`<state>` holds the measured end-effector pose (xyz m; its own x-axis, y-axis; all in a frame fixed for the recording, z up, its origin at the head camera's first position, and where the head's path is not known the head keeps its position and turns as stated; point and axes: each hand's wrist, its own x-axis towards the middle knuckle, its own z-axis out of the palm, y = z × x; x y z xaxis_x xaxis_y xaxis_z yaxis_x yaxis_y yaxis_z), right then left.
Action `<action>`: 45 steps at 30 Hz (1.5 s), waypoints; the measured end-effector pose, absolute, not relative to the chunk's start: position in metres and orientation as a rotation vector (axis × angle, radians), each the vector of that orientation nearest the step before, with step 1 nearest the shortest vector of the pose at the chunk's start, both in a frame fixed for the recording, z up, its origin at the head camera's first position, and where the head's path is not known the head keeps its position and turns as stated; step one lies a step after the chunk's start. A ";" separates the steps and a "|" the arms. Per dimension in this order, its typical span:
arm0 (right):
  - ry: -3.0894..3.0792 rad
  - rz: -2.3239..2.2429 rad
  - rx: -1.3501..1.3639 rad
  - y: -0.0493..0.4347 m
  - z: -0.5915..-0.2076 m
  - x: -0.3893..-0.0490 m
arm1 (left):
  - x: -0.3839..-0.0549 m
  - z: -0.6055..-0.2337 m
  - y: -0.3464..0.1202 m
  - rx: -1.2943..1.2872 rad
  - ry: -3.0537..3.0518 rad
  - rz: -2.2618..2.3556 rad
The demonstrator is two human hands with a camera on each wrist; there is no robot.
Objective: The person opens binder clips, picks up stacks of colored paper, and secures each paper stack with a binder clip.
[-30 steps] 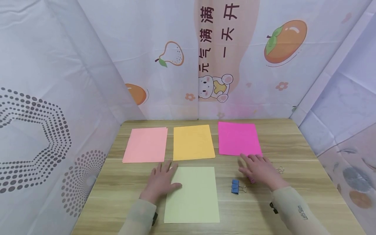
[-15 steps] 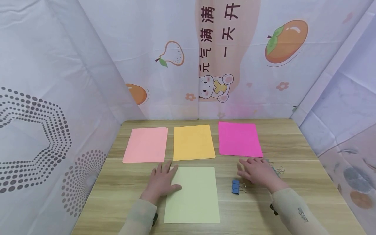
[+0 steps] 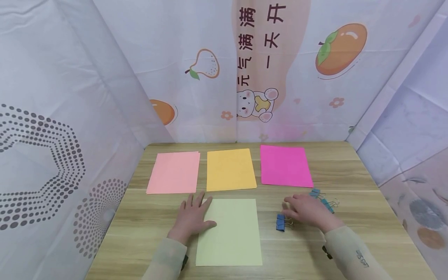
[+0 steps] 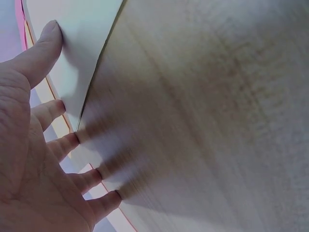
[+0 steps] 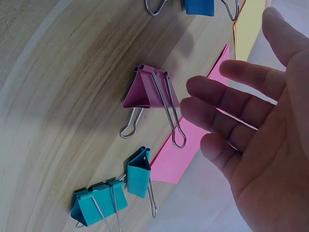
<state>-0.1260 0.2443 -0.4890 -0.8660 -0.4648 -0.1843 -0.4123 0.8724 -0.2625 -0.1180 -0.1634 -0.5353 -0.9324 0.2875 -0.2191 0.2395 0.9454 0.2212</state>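
My left hand rests with spread fingers across the left edge of the pale yellow-green paper, its thumb on the sheet. In the left wrist view, several fingertips touch the wooden table beside that edge. My right hand hovers with loosely bent fingers over the right side of the table, holding nothing. A pink binder clip stands apart from its fingertips in the right wrist view; the hand hides it from the head view. Left of this hand lies a blue binder clip. Two teal binder clips lie beyond it.
Along the back of the table lie salmon sheets, orange-yellow sheets and magenta sheets. A printed curtain hangs behind the table, with more cloth at both sides.
My right hand has drawn back from the magenta sheets toward me, covering the pink binder clip and uncovering the teal ones in the head view. My left hand has stayed in place.
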 end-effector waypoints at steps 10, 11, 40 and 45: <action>2.666 -0.421 -0.513 0.241 -0.493 -0.123 | -0.118 -0.536 -0.164 0.397 2.857 0.261; 2.657 -0.425 -0.504 0.241 -0.493 -0.122 | -0.118 -0.537 -0.164 0.398 2.858 0.259; 2.524 -0.468 -0.463 0.241 -0.504 -0.116 | -0.117 -0.536 -0.165 0.405 2.861 0.255; 2.534 -0.466 -0.491 0.242 -0.505 -0.116 | -0.117 -0.535 -0.165 0.406 2.856 0.248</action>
